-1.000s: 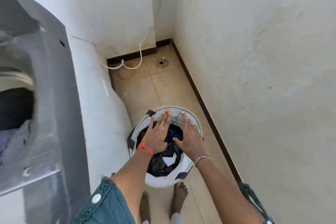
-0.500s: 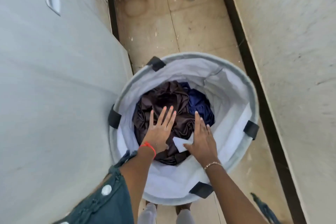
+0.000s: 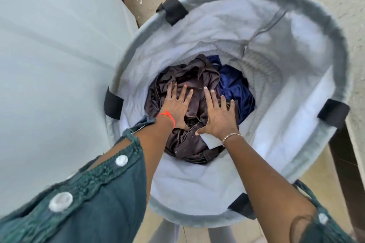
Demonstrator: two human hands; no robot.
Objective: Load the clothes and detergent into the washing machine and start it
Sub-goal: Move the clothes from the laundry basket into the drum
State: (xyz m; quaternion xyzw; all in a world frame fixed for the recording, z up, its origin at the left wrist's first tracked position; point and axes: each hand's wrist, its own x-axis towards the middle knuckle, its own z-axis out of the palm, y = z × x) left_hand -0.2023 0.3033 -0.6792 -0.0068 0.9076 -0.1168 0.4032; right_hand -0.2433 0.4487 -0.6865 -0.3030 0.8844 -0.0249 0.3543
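Both hands, left (image 3: 176, 109) and right (image 3: 219, 117), rest open-fingered on soft, slippery clothes (image 3: 194, 85) (gather bunched folds).

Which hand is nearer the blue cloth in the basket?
Right hand: its fingers reach the blue cloth's edge. Left hand lies farther off, flat on the brown cloth.

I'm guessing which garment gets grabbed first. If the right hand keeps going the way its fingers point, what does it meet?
Most likely the blue garment, just past the right hand, whose palm seems to rest on the brown clothes; depth is uncertain.
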